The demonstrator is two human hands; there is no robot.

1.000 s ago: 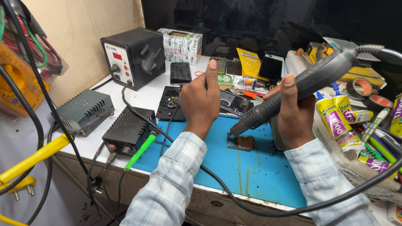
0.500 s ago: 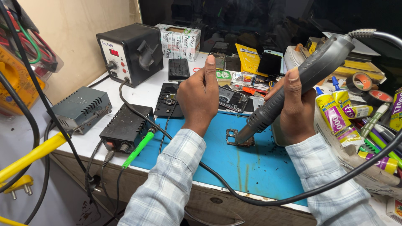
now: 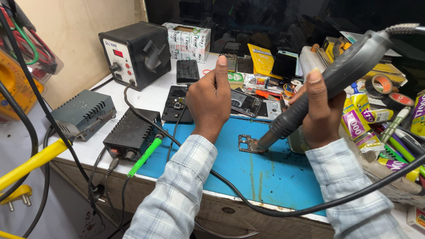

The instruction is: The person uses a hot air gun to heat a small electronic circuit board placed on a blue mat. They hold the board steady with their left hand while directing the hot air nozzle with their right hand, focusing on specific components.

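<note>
Firmly, the right hand (image 3: 321, 110) was curled shut around a hot air wand (image 3: 327, 84), a thick, grey, matt plastic barrel that slanted down to the left, its metal nozzle right at a small metal frame (image 3: 249, 144). That frame, thin and roughly square with cut-outs, lay flat near the middle of the smooth blue mat (image 3: 274, 177) on the tabletop (image 3: 150, 99). The left hand (image 3: 212, 104) was closed in a loose fist with the thumb up, raised over the far edge of the mat; whether it pinched anything could not be told, since only its back showed.

Both sleeves were soft checked cloth. One black rubbery cable (image 3: 283, 210) ran across the near edge of the mat. Three boxy units sat on the left: a black station (image 3: 135, 53) with a red display and knobs at the far side, a grey vented metal box (image 3: 82, 110), and a smaller black box (image 3: 132, 135) with a green plug (image 3: 145, 156) in front.

At the far right lay a cluttered heap of tubes, tape rolls and packets (image 3: 376, 115), too jumbled to count and partly cut off by the edge. Opened phone parts (image 3: 245, 104) beyond the left hand were partly hidden behind it.
</note>
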